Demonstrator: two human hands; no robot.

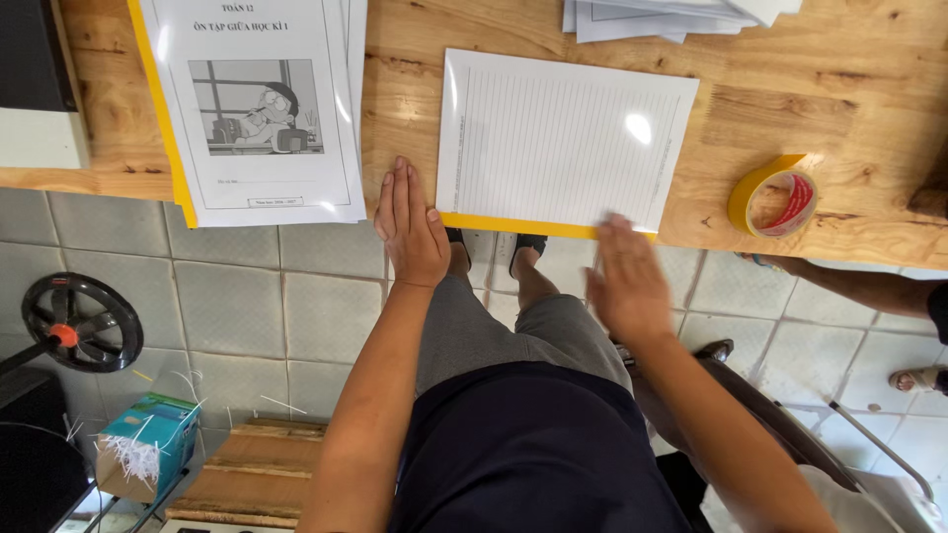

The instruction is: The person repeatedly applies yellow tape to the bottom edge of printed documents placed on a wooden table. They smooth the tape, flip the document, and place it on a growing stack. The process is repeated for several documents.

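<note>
A glossy stack of lined white sheets (563, 138) with a yellow bound edge lies on the wooden table (790, 99), its near edge at the table's front edge. My left hand (410, 225) lies flat with fingers together at the table edge, touching the stack's left corner. My right hand (630, 278), blurred and flat, is at the stack's near right corner. Neither hand holds anything.
A second booklet stack (257, 109) with a cartoon cover and yellow edge overhangs the table at left. A roll of yellow tape (773, 195) stands at right. Loose papers (671, 15) lie at the back. Another person's arm (869, 286) and foot are at right. A small box (148, 444) sits on the tiled floor.
</note>
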